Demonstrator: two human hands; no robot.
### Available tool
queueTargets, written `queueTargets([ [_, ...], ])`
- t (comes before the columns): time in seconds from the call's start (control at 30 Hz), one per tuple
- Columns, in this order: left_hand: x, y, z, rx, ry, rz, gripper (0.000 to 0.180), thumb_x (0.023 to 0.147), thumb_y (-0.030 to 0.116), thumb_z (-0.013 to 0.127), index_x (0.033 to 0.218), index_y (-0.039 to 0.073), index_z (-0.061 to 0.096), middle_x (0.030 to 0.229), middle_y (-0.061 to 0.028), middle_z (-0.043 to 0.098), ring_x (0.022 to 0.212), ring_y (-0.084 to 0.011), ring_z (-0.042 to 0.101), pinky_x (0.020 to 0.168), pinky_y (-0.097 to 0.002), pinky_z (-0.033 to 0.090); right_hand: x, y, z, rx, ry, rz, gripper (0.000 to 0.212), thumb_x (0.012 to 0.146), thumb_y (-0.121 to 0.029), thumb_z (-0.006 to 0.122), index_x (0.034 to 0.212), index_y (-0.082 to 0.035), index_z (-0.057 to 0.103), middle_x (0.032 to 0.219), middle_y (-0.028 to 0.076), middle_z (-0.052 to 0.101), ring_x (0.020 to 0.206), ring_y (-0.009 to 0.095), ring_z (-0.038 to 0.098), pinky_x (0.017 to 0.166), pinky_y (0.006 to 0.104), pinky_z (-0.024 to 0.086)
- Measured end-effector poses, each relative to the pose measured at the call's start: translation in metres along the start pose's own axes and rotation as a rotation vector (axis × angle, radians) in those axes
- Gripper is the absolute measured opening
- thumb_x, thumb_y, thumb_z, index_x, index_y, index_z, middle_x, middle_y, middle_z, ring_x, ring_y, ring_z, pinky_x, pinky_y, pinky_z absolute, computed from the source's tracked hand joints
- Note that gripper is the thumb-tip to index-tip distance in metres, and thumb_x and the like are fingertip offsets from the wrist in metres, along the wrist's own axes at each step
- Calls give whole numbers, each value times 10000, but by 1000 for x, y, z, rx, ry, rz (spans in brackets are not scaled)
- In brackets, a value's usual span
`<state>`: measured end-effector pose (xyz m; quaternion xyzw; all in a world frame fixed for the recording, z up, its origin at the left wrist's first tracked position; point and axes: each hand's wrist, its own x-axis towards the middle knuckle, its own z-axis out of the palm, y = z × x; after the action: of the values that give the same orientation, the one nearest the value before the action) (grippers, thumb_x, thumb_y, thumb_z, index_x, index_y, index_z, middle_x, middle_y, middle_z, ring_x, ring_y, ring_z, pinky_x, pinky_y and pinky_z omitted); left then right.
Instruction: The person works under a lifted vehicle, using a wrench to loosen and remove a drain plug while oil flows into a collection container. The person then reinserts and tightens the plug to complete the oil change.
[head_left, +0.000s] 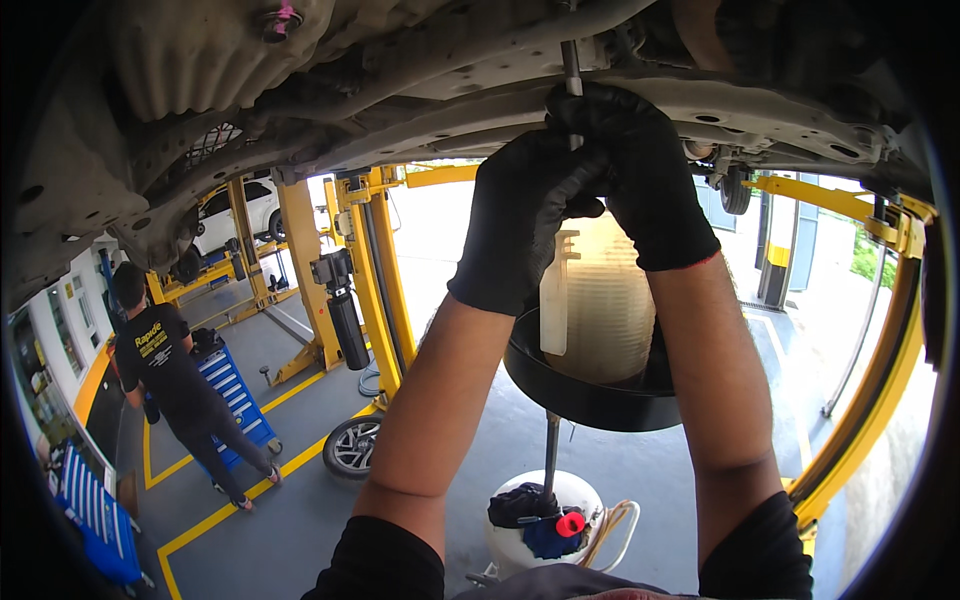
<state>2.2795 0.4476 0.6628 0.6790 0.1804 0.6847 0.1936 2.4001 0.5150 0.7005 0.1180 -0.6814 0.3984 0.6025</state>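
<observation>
Rod (pixel 572 65) of grey metal stands nearly upright beneath the raised car (pixel 450 118), with both arms stretched up to it. The right hand (pixel 637 165), in a black glove, has its fingers closed around the rod. The left hand (pixel 528 205), gloved to match, is curled by the lower end, up against the right one; I can't tell whether it grips the metal too. Between the forearms, a wide black pan (pixel 590 405) sits on a pole (pixel 551 450), with a pale ribbed container (pixel 605 310) in it. Below is a white tank (pixel 577 488) bearing a black bag (pixel 520 503), a blue cloth (pixel 548 542) and a red piece (pixel 570 524).

Over to the left, a co-worker (pixel 185 405) has their back to us, beside a blue cart (pixel 240 400); the dark shirt (pixel 150 368) carries bold yellow lettering, with smaller pale lines under it. A wheel (pixel 352 447) lies on the floor (pixel 270 530) near a yellow lift post (pixel 366 280)
</observation>
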Motion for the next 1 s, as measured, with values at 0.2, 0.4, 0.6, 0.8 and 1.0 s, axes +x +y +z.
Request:
queueTargets([
  [0.2, 2, -5, -10, -590, -165, -177, 215, 1001, 207, 684, 1128, 34, 695, 964, -97, 722, 812, -178, 678, 744, -313, 551, -10, -20, 5, -75, -82, 3, 224, 974, -121, 642, 1119, 26, 729, 972, 79, 751, 837, 154, 711, 754, 267, 550],
  [0.4, -1, -4, 0, -195, -53, -19, 223, 1012, 196, 669, 1157, 28, 674, 951, -93, 715, 810, -188, 674, 738, -308, 543, -3, -6, -3, -122, -64, -175, 273, 1002, -144, 588, 1173, 32, 707, 1015, 103, 754, 934, 170, 722, 807, 267, 555],
  [0.6, 2, -14, -3, -657, -116, -168, 249, 1023, 252, 664, 1147, 37, 679, 959, -68, 706, 808, -164, 658, 727, -294, 533, -14, -22, 8, -100, -115, -58, 249, 992, -113, 609, 1169, 41, 694, 1016, 114, 757, 923, 171, 725, 791, 272, 569],
  [0.8, -3, -8, 14, -230, -18, 20, 262, 1046, 277, 620, 1145, 42, 679, 959, -89, 711, 777, -177, 650, 708, -304, 522, -9, -16, -2, -189, -77, -35, 296, 1030, -142, 538, 1205, 60, 665, 1074, 126, 756, 913, 174, 733, 743, 278, 581],
  [1.0, 2, -16, 5, -491, -102, -77, 277, 1044, 286, 622, 1144, 34, 680, 881, -94, 710, 702, -187, 640, 662, -315, 510, -9, -17, 1, -264, -130, -203, 271, 1022, -123, 552, 1193, 46, 676, 1043, 115, 756, 842, 177, 726, 707, 276, 570],
])
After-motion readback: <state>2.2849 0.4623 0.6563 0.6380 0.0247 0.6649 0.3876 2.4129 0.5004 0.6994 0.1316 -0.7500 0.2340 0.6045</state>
